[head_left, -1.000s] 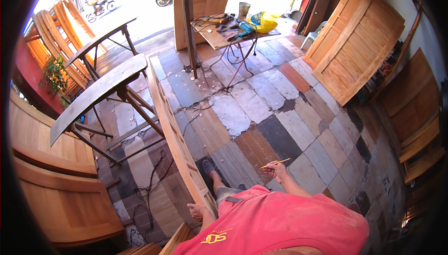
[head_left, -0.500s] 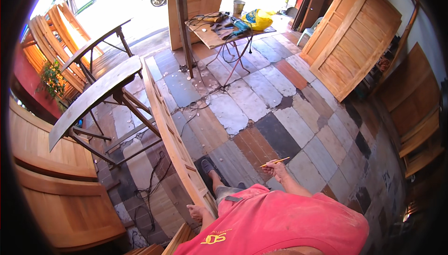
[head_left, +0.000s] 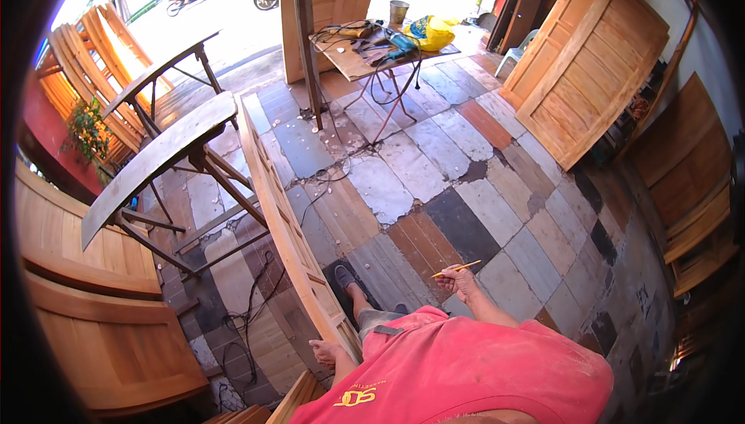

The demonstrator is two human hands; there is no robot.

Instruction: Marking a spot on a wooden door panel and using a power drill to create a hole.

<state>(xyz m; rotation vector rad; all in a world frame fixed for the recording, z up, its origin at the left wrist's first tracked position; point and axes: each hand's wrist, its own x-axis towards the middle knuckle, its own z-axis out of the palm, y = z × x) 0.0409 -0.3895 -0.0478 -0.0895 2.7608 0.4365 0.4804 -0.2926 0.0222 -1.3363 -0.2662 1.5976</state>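
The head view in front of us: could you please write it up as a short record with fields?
Left hand: at the near end of a long pale wooden panelled frame; grip unclear
Right hand: holding a thin yellow pencil
Far table: brown wooden top, thin legs; bears a teal power tool and a yellow plastic bag
Left side: long grey-topped table on dark legs
Right side: large light-brown panelled wooden door, tilted
Floor: rectangular tiles, grey, white, brown and black
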